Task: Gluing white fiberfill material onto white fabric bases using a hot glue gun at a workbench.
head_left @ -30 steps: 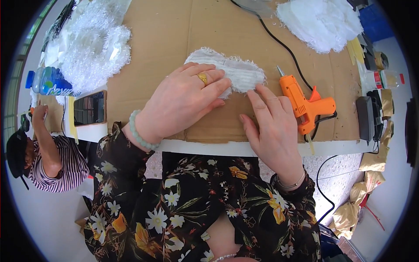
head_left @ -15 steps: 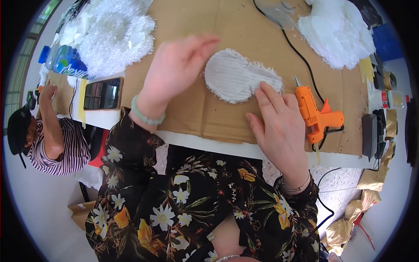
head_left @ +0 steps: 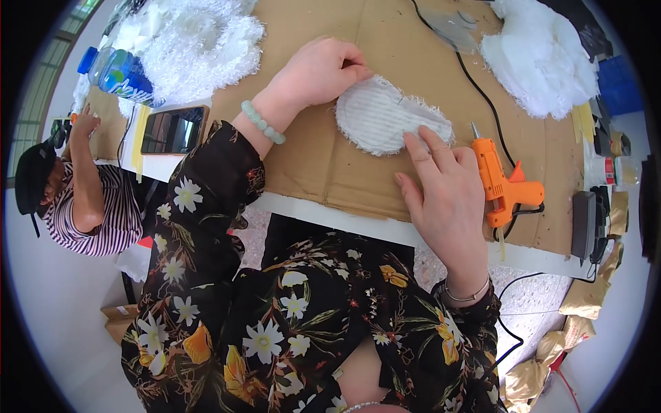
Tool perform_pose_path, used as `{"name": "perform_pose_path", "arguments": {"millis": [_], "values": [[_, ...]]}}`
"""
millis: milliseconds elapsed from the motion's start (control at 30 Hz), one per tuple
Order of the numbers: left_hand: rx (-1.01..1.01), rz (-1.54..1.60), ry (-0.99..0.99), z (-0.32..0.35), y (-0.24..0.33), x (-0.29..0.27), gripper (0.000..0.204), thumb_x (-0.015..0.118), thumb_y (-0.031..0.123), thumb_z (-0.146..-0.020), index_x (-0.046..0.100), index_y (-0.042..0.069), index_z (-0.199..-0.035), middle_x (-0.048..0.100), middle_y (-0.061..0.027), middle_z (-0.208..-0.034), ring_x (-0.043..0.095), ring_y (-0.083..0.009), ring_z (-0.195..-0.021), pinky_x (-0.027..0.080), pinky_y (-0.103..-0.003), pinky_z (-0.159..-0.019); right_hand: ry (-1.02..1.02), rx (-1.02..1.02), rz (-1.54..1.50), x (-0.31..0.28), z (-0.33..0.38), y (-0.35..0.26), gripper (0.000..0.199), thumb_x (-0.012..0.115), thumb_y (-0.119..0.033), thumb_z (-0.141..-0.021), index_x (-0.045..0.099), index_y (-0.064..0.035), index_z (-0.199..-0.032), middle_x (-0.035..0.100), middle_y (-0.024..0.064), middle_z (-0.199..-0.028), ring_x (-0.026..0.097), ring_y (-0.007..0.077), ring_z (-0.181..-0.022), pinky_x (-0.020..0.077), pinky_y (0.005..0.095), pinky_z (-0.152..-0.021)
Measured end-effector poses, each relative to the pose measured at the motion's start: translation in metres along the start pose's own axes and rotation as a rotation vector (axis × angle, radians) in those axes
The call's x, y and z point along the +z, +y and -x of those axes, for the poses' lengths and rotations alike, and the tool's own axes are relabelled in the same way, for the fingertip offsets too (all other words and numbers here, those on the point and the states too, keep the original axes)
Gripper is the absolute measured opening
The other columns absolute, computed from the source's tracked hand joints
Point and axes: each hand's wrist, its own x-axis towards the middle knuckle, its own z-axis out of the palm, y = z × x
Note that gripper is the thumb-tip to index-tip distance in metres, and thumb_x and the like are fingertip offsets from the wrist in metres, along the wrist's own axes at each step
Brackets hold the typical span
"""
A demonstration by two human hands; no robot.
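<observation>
A white ribbed fabric pad with a fuzzy fringe (head_left: 382,118) lies on the brown cardboard sheet (head_left: 323,165) covering the table. My left hand (head_left: 318,71) pinches the pad's upper left edge with curled fingers. My right hand (head_left: 446,189) lies flat, its fingertips pressing on the pad's right end. An orange glue gun (head_left: 500,182) rests on the cardboard just right of my right hand, nozzle pointing away from me.
A heap of white fluffy material (head_left: 196,45) lies far left, another white pile (head_left: 540,58) far right. A phone (head_left: 173,129) and a blue bottle (head_left: 116,71) sit at the left edge. A black adapter (head_left: 587,224) lies right. Another person (head_left: 82,193) sits at left.
My left hand lifted off the pad, swung left, and now grips its upper left edge. The right hand stays pressing on the pad's right end.
</observation>
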Motion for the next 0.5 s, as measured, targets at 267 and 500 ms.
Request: {"name": "perform_pose_path", "arguments": {"millis": [267, 500], "values": [[0.058, -0.027, -0.019, -0.002, 0.006, 0.005, 0.020, 0.066, 0.019, -0.084, 0.067, 0.000, -0.089, 0.065, -0.0107, -0.075, 0.060, -0.0208, -0.069, 0.048, -0.032, -0.066, -0.005, 0.014, 0.008, 0.002, 0.002, 0.001, 0.045, 0.071, -0.013, -0.075, 0.060, -0.0045, -0.118, 0.058, 0.0104, -0.122, 0.050, 0.0286, -0.084, 0.0448, 0.0370, -0.078], [0.111, -0.045, 0.080, 0.002, 0.002, 0.005, 0.018, 0.068, 0.020, -0.079, 0.068, 0.002, -0.078, 0.066, -0.0135, -0.072, 0.062, -0.0308, -0.073, 0.049, -0.040, -0.070, -0.019, 0.015, 0.012, 0.004, 0.002, -0.002, 0.045, 0.071, -0.012, -0.076, 0.061, -0.0047, -0.118, 0.059, 0.0104, -0.123, 0.050, 0.0288, -0.085, 0.0445, 0.0367, -0.079]]}}
